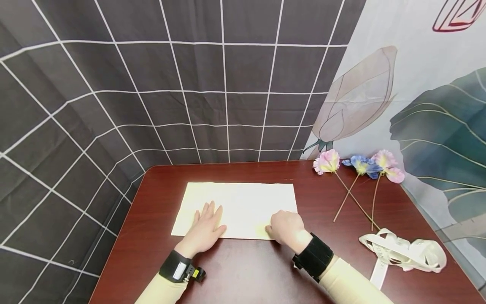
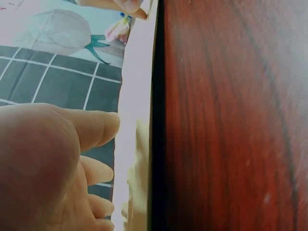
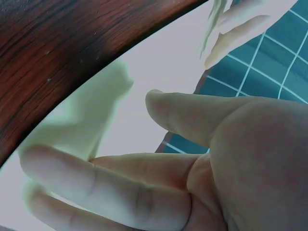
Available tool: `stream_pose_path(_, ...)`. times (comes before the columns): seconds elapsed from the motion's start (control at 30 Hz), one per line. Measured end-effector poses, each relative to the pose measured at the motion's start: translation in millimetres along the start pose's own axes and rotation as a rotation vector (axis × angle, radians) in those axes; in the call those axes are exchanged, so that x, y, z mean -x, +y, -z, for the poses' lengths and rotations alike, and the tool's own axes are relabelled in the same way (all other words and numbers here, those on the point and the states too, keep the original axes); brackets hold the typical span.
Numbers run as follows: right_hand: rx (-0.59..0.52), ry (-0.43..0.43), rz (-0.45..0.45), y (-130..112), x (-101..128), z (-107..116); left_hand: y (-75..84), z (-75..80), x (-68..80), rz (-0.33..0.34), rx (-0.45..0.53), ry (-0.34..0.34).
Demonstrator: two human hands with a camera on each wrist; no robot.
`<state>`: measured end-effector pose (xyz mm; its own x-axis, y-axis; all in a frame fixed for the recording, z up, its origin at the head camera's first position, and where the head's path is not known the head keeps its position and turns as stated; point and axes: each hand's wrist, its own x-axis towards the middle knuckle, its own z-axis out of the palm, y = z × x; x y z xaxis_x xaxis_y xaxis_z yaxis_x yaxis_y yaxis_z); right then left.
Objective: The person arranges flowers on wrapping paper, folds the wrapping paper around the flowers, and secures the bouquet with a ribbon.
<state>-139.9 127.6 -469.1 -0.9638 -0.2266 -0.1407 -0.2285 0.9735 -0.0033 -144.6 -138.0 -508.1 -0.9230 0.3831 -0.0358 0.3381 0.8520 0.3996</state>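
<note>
A pale cream sheet of paper [image 1: 243, 202] lies lengthwise across the reddish-brown table. On its left part rests my left hand [image 1: 205, 230], fingers spread and pointing away from me. My right hand [image 1: 287, 226] is over the sheet's near right corner, knuckles up. In the right wrist view, the fingers [image 3: 110, 190] of that hand are fairly straight and reach down to the paper, while the thumb stands apart with nothing pinched. Seen from the left wrist, the left thumb [image 2: 98, 127] comes right to the paper, and the sheet's near edge shows a slight waviness.
Pink and blue artificial flowers [image 1: 362, 164] on thin stems lie at the back right of the table [image 1: 243, 274]. Closer to me on that side is a loose bundle of white ribbon [image 1: 408, 251]. A dark gridded cloth [image 1: 201, 105] hangs behind and to the left.
</note>
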Motion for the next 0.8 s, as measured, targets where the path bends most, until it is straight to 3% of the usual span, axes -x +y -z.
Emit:
stream_pose_path(0.17,0.013,-0.031,-0.014,-3,2,1,6.6,-3.0,-0.1,0.016,-0.019,0.004)
stream_pose_path(0.4,-0.005,0.018,-0.043,2,0,2,14.0,-8.4,-1.4,0.018,-0.024,-0.05)
stream_pose_path(0.8,-0.143,0.18,-0.005,44,-16,-8,7.8,-15.1,-12.3,-0.115,-0.024,-0.075)
